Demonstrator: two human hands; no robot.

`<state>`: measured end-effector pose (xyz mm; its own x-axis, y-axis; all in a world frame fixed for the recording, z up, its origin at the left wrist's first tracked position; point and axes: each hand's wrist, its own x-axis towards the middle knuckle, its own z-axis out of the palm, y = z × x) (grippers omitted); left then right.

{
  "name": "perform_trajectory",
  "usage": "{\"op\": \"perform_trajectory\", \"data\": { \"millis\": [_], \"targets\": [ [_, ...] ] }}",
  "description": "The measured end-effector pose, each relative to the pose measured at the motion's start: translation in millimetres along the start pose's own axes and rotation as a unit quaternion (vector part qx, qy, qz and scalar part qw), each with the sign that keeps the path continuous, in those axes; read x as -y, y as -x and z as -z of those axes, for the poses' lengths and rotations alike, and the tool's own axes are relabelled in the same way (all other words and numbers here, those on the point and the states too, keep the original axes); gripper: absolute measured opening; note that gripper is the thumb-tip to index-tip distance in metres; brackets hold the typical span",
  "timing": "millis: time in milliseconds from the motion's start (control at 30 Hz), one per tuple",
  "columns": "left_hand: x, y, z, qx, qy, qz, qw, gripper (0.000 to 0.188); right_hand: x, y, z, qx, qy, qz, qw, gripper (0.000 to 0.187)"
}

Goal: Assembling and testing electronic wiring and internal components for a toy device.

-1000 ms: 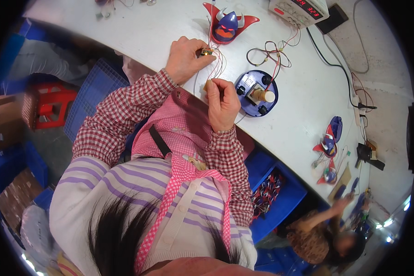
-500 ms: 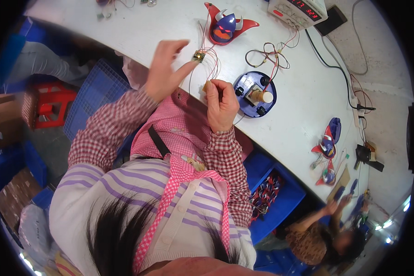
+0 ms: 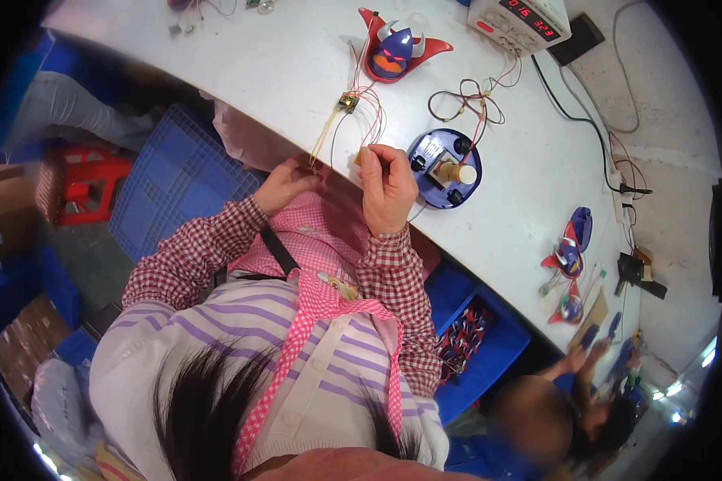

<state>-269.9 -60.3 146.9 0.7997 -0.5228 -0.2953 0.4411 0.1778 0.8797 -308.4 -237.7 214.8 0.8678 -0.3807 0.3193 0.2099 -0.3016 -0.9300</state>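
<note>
My left hand (image 3: pixel 287 186) is at the table's front edge, its fingers closed at the lower end of two thin pale yellow strands (image 3: pixel 322 138). They run taut up to a small circuit board (image 3: pixel 347 103) with red and dark wires. Whether they are wires or a stretched band, I cannot tell. To its right, my right hand (image 3: pixel 388 186) pinches a small tan piece (image 3: pixel 362 158) at the edge. Behind the board lies a purple and red horned toy head (image 3: pixel 390 56), its wires leading to the board. Beside my right hand is a purple oval base (image 3: pixel 445 196) with a cream-coloured post (image 3: pixel 462 173).
A power supply (image 3: pixel 521 22) with a lit display stands at the back; its cables curl across the white table (image 3: pixel 529 176). More toy heads (image 3: pixel 569 255) lie at right. A blue bin (image 3: pixel 489 361) of parts sits below the edge. Another person (image 3: pixel 537 425) works at lower right.
My left hand has come down from beside the circuit board to the table's edge, and the yellow strands now stretch between them. My right hand has hardly moved.
</note>
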Motion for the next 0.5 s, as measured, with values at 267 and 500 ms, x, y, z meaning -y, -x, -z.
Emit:
{"op": "perform_trajectory", "data": {
  "millis": [267,500],
  "targets": [
    [2.4,21.6,10.0,0.045,0.003,0.024,0.999,0.038,-0.5,0.7,0.8,0.004,-0.007,-0.002,1.0,0.009],
    [-26.7,46.7,0.6,0.053,0.091,0.116,0.988,0.029,0.4,1.2,2.0,0.002,0.007,0.004,1.0,0.01]
  ]
}}
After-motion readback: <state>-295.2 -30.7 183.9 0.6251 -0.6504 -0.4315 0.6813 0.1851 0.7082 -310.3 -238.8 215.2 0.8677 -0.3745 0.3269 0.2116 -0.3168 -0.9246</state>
